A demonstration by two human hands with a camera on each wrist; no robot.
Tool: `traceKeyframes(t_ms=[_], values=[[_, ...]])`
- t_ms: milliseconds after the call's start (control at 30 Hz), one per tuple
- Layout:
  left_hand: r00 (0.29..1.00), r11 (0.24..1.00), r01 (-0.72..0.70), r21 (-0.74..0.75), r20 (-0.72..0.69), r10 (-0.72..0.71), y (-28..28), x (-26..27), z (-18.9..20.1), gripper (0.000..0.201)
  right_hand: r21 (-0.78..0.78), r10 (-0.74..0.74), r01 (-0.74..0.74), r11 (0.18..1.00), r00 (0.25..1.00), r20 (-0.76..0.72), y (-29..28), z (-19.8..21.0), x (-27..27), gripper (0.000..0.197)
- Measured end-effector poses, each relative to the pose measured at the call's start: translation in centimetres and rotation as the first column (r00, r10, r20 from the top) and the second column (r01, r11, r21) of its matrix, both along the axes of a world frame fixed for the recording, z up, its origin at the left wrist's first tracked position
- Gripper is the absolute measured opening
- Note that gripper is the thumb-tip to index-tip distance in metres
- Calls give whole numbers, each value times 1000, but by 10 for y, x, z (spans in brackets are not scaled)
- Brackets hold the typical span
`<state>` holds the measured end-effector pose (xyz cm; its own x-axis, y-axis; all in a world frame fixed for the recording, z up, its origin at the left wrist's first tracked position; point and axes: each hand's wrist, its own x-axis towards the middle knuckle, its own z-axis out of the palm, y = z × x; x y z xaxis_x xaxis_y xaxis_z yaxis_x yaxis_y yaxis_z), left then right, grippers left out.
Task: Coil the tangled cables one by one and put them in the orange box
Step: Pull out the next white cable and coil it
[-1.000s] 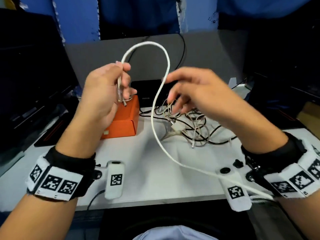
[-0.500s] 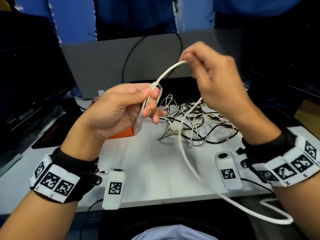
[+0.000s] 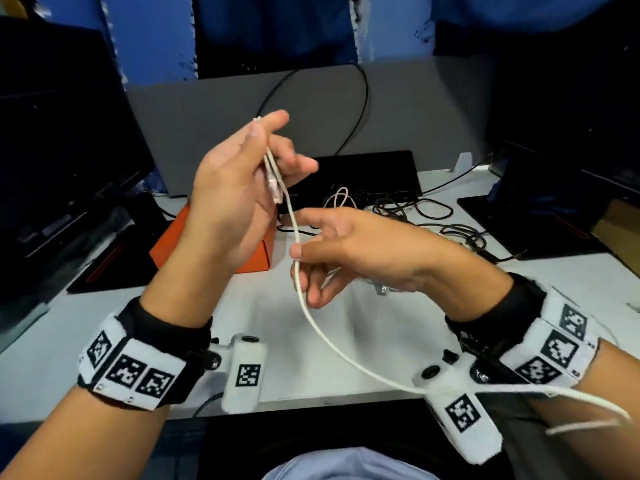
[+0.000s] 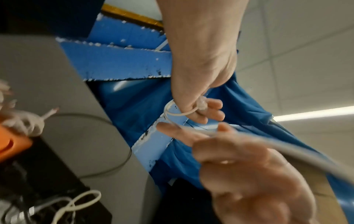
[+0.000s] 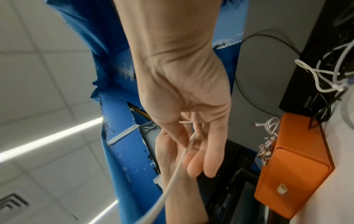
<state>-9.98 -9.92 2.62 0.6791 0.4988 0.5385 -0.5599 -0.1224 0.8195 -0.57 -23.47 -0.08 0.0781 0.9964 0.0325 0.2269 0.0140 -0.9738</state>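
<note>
The thin white round cable [image 3: 302, 292] I am coiling hangs in the air above the white bench [image 3: 346, 327]: its upper end, with a pale plug, is folded into a small loop in my left hand [image 3: 239, 188], and from there its long axis drops steeply down and toward me, crosses my right hand [image 3: 349, 251], then trails off past my right wrist over the near bench edge. My left hand is raised, palm turned inward, thumb and fingers pinching the loop and plug; the right sits lower and just beside it, thumb and curled fingers closed lightly on the cable. I judge the next wrap depends on the right hand carrying slack up to the left, which is the nearer to the loop. The orange rectangular box [image 3: 214, 244] lies behind and below my left hand, some coiled cable already showing at its top in the right wrist view. The tangled pile of black and white cables [image 3: 426, 216] rests on the bench beyond my right hand.
</note>
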Motion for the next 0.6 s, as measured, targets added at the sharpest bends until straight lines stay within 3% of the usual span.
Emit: traceKeyframes(t_ms=[67, 133, 267, 367, 433, 533, 567, 600], values=[[987, 965, -128, 230, -66, 147, -3, -1, -2, 33, -8, 61, -63, 998, 991, -121, -4, 5, -4, 38], [974, 904, -151, 399, -97, 206, -3, -2, -4, 36, 1, 100, -102, 995, 967, -236, -6, 7, -7, 38], [968, 870, -96, 484, -157, 195, -1, -5, -3, 28, 10, 189, -201, 979, 902, -389, -9, 10, -13, 19], [964, 890, -136, 435, -150, 221, 1, -8, 2, 27, 9, 210, -247, 969, 803, -557, -9, 18, -9, 25], [969, 911, -128, 392, -144, 199, 4, -9, 4, 24, 35, 144, -152, 988, 804, -577, -11, 23, -3, 29], [994, 984, -26, 178, -103, 44, 13, -11, 9, 22, 101, -38, 83, 991, 923, -384, -13, 25, 14, 29], [995, 997, 68, 25, -70, -66, 16, -14, 12, 22, 136, -142, 187, 973, 947, -289, -11, 22, 23, 23], [975, 964, 217, -153, -5, -221, 19, -18, 16, 23, 171, -263, 295, 940, 947, -184, -7, 16, 31, 21]])
